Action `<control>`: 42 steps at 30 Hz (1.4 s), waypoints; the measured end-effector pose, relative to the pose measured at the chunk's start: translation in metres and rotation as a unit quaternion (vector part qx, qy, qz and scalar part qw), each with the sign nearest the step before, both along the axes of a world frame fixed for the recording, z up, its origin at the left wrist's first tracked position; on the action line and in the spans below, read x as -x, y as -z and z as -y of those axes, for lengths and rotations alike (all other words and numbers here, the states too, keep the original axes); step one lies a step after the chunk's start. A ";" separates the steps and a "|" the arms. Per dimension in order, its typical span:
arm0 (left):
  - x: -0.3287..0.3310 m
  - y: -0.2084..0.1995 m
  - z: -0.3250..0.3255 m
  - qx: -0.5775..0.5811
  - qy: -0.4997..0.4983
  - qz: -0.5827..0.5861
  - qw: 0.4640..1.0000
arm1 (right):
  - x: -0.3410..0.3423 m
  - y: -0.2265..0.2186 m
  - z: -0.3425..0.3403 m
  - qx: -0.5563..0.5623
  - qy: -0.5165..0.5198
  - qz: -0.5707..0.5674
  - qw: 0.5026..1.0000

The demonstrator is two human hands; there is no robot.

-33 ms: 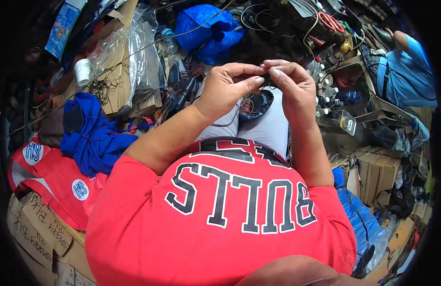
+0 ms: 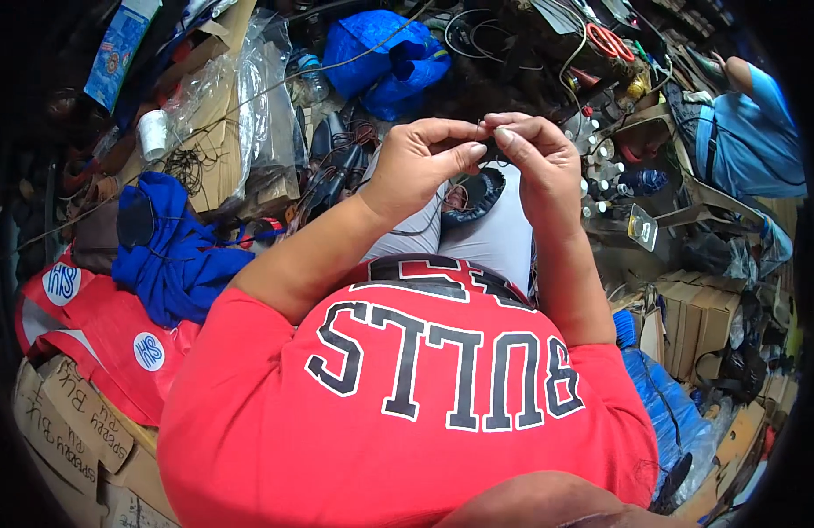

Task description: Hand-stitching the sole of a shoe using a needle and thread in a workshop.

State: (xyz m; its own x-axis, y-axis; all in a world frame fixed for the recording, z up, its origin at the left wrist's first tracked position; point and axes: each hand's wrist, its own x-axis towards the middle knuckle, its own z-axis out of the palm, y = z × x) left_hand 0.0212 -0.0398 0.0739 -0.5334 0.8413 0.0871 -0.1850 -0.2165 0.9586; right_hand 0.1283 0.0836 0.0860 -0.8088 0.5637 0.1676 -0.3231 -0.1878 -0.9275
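Observation:
In front of my chest, my left hand [image 2: 420, 163] and my right hand [image 2: 545, 158] meet, thumb and forefinger pinched on each. A thin dark thread [image 2: 505, 161] shows between and just below the fingertips. The exact spot where they grip it is too small to make out. Under my hands, a dark shoe [image 2: 482, 195] with a brownish inside rests between my thighs, partly covered by the right wrist. A dark strand [image 2: 414, 232] also curves over the light grey trousers on my left thigh.
Beyond my knees lie black shoes [image 2: 329, 180] and a blue bag [image 2: 372, 57]. Small white-capped bottles [image 2: 600, 167] cluster on the right, near a person in light blue [image 2: 750, 145]. Blue cloth [image 2: 174, 251], cardboard [image 2: 218, 167] and a white cup [image 2: 153, 134] are on the left.

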 end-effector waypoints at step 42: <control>0.012 0.030 -0.004 0.055 0.016 0.003 0.998 | 0.015 0.018 0.002 -0.106 0.050 0.124 0.985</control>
